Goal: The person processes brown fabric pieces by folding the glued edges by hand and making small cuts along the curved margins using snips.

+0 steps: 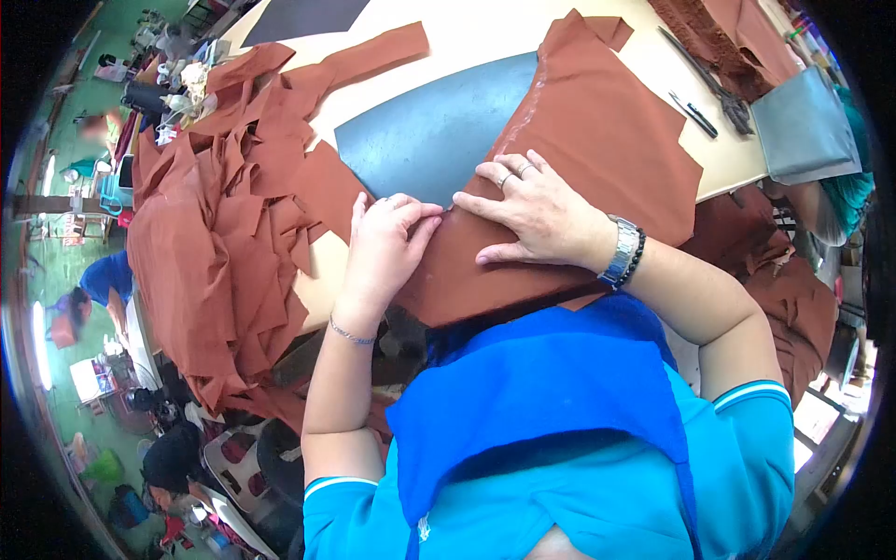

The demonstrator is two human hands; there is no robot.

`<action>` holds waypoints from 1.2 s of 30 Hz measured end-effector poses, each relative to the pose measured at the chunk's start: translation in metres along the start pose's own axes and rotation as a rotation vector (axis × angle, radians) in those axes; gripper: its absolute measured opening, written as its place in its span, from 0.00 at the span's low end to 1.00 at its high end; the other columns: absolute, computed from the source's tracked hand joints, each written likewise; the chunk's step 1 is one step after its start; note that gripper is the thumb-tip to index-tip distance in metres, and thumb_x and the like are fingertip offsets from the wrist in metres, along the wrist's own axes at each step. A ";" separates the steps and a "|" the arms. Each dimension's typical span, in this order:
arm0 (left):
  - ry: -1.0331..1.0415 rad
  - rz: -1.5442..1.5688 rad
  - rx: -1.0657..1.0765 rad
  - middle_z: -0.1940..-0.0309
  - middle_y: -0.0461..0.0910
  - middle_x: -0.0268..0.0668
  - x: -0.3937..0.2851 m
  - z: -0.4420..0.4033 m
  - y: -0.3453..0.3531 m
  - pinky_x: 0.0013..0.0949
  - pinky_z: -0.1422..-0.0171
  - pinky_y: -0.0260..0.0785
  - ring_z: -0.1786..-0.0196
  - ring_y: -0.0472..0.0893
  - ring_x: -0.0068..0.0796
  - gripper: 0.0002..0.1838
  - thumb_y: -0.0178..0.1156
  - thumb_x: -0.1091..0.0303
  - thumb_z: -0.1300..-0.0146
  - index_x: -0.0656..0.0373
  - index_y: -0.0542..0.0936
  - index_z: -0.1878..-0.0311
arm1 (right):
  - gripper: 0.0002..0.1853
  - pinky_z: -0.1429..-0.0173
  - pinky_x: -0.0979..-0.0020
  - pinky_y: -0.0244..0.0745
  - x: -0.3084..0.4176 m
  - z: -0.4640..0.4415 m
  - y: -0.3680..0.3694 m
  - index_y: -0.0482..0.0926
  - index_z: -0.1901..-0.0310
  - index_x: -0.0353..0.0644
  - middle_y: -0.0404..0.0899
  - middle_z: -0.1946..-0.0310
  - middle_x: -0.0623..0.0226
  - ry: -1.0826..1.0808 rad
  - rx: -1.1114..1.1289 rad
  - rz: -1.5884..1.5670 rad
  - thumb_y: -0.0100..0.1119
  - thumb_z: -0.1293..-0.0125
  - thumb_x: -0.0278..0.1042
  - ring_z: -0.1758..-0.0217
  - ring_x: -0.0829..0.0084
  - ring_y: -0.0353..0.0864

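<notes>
A rust-brown cut fabric piece lies over a dark grey-blue sheet on the table. Faint whitish marks run along its curved left edge. My left hand is closed at that edge, thumb and forefinger pinched on the fabric; the exact pinch point is partly hidden. Flat on the same piece rests my right hand, fingers spread, its forefinger close to the left fingertips.
Rust-brown fabric pieces are heaped on the left. Scissors, a pen-like tool and a grey-green folder-like item lie on the right of the pale table. Other people work beyond the left side.
</notes>
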State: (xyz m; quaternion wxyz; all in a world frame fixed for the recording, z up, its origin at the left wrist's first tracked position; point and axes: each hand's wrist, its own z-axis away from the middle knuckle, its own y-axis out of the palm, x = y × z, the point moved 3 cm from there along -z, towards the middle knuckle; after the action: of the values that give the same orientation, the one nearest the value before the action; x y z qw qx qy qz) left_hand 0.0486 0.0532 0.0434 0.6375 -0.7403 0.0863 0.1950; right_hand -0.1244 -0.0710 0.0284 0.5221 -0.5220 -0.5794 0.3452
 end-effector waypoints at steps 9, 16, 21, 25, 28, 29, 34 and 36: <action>0.223 -0.367 -0.062 0.59 0.82 0.21 0.010 0.011 -0.003 0.67 0.24 0.53 0.53 0.82 0.25 0.10 0.64 0.67 0.35 0.39 0.87 0.54 | 0.43 0.39 0.37 0.72 0.009 -0.003 -0.002 0.74 0.31 0.57 0.69 0.37 0.47 -0.005 0.053 0.052 0.63 0.44 0.73 0.34 0.48 0.69; 0.208 -0.386 -0.056 0.59 0.82 0.21 0.012 0.013 -0.015 0.73 0.26 0.55 0.51 0.81 0.24 0.07 0.62 0.65 0.35 0.41 0.87 0.57 | 0.44 0.48 0.44 0.78 0.015 -0.012 -0.009 0.75 0.32 0.55 0.69 0.41 0.47 -0.004 0.122 0.066 0.65 0.46 0.73 0.39 0.49 0.72; 0.122 -0.391 -0.102 0.61 0.82 0.21 0.018 0.014 -0.017 0.75 0.27 0.54 0.53 0.81 0.24 0.05 0.63 0.64 0.35 0.41 0.87 0.60 | 0.44 0.52 0.46 0.81 0.014 -0.017 -0.012 0.75 0.32 0.54 0.69 0.44 0.46 -0.013 0.155 0.042 0.69 0.48 0.70 0.41 0.49 0.73; 0.124 -0.404 -0.087 0.62 0.82 0.19 0.024 0.013 -0.023 0.76 0.27 0.52 0.54 0.81 0.23 0.06 0.64 0.64 0.37 0.40 0.88 0.61 | 0.45 0.52 0.45 0.81 0.014 -0.017 -0.014 0.75 0.33 0.53 0.69 0.44 0.46 -0.013 0.163 0.004 0.70 0.49 0.70 0.41 0.48 0.73; 0.173 -0.467 -0.108 0.63 0.82 0.18 0.025 0.016 -0.021 0.77 0.26 0.51 0.54 0.81 0.22 0.08 0.64 0.64 0.39 0.38 0.88 0.60 | 0.46 0.51 0.44 0.82 0.016 -0.020 -0.014 0.74 0.32 0.55 0.70 0.45 0.45 -0.009 0.181 0.009 0.70 0.51 0.71 0.41 0.47 0.73; 0.173 -0.483 -0.115 0.62 0.82 0.18 0.025 0.017 -0.020 0.77 0.26 0.50 0.54 0.81 0.22 0.08 0.64 0.64 0.39 0.37 0.88 0.60 | 0.47 0.51 0.43 0.83 0.017 -0.022 -0.014 0.74 0.31 0.56 0.70 0.45 0.45 -0.007 0.189 0.012 0.70 0.52 0.71 0.41 0.46 0.74; 0.171 -0.523 -0.161 0.61 0.81 0.17 0.026 0.023 -0.014 0.77 0.26 0.49 0.54 0.81 0.21 0.11 0.63 0.65 0.40 0.36 0.88 0.56 | 0.50 0.49 0.41 0.82 0.040 -0.040 -0.013 0.70 0.28 0.64 0.68 0.42 0.42 0.099 0.362 0.178 0.70 0.53 0.74 0.37 0.38 0.72; 0.154 -0.532 -0.171 0.60 0.81 0.16 0.025 0.026 -0.012 0.77 0.26 0.48 0.53 0.81 0.21 0.13 0.62 0.66 0.39 0.35 0.88 0.55 | 0.52 0.48 0.38 0.81 0.043 -0.041 -0.012 0.67 0.26 0.66 0.67 0.41 0.41 0.135 0.397 0.200 0.71 0.54 0.74 0.36 0.34 0.70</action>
State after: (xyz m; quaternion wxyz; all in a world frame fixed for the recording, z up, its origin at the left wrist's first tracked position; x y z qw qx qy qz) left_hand 0.0710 0.0838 0.0414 0.5932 -0.8006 -0.0794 -0.0290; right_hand -0.0841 -0.0383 0.0590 0.6154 -0.4859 -0.4093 0.4665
